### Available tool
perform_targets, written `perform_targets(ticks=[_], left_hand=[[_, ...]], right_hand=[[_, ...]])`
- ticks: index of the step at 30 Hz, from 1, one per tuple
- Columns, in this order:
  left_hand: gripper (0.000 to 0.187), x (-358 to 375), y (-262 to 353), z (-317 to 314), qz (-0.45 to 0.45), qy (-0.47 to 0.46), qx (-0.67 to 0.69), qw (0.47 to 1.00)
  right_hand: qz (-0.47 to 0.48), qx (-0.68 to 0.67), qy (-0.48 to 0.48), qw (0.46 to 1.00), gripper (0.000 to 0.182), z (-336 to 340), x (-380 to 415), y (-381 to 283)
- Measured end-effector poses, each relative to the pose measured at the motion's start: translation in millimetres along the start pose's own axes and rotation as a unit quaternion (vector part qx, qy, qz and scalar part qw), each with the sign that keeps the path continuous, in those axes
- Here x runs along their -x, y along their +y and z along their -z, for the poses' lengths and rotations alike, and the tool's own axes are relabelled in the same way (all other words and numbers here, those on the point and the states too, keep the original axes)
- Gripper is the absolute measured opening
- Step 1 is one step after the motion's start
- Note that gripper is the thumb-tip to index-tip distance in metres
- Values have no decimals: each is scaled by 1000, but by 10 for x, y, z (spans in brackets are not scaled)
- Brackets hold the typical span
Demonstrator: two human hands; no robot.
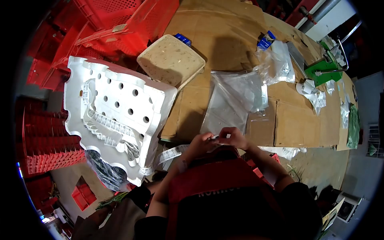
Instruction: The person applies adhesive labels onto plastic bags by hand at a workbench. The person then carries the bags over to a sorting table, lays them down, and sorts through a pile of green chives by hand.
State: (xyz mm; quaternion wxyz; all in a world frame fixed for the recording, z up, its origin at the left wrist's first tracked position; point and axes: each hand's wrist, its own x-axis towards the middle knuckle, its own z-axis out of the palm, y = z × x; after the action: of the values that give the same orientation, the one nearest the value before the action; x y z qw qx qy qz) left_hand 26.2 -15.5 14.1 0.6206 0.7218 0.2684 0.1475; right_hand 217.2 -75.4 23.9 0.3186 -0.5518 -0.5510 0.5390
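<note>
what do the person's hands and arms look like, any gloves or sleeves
The left hand and right hand are gloveless. Black sleeves leave both forearms bare; between them shows a red apron with pale lettering.

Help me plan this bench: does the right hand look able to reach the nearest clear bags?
Probably yes: the clear bags lie just beyond the right hand, unblocked, though it seems busy with a small white item.
</note>
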Motion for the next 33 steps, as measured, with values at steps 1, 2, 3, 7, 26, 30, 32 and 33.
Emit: perform_targets(ticks=[1, 2, 3, 7, 26, 30, 32, 33], left_hand=[[14, 28, 20, 35, 50, 17, -19, 998], [12, 50, 24, 63, 99, 31, -38, 994], [12, 74, -15, 80, 99, 28, -38, 994], [19, 198, -265, 49, 116, 97, 21, 988], [18, 280, -321, 46, 122, 146, 2, 982], [16, 204, -318, -51, -15, 230, 120, 966], [15, 220, -165, 6, -25, 202, 104, 974], [15, 227, -120, 47, -35, 172, 83, 981]], right_hand=[[-52, -27, 24, 998, 15, -12, 3, -27], [-23, -14, 39, 999, 12, 17, -4, -74], [-25, -15, 42, 999, 12, 70, -45, -58], [0, -264, 224, 938, 9, 465, -349, 48], [27, 394, 171, 903, 46, 318, -117, 669], [176, 417, 169, 876, 25, 293, 56, 932], [108, 358, 167, 912, 23, 326, 53, 1044], [40, 293, 168, 941, 21, 353, 35, 1055]])
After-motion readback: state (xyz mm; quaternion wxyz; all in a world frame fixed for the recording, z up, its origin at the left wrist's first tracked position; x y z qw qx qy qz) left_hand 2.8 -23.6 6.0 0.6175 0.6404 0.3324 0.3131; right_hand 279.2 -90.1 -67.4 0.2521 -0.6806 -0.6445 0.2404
